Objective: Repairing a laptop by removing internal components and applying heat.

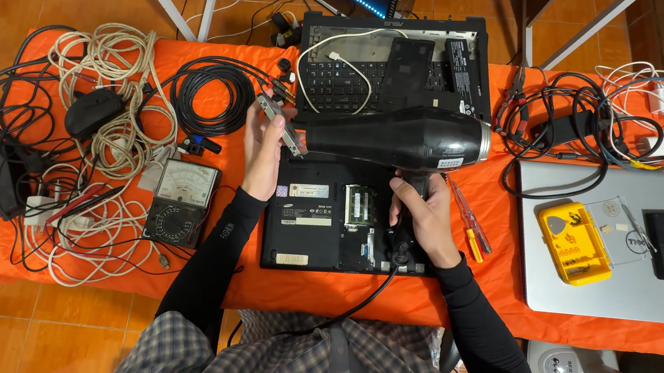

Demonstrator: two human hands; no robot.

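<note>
Right hand (421,212) levels hair dryer (399,138); left hand (264,148) raises metal part (281,125).

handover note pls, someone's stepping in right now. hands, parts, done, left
Left hand: holds a small flat metal part up at the hair dryer's nozzle.
Right hand: grips the black hair dryer by its handle, nozzle pointing at the part.
Black laptop: upside down on the orange table, bottom cover off, boards showing.
Screwdrivers: right of the laptop.
Done: laptop opened, part in hand.
Left: cover not yet back on.

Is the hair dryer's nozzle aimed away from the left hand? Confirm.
No, the hair dryer in the right hand points at the part held by the left hand.
</note>
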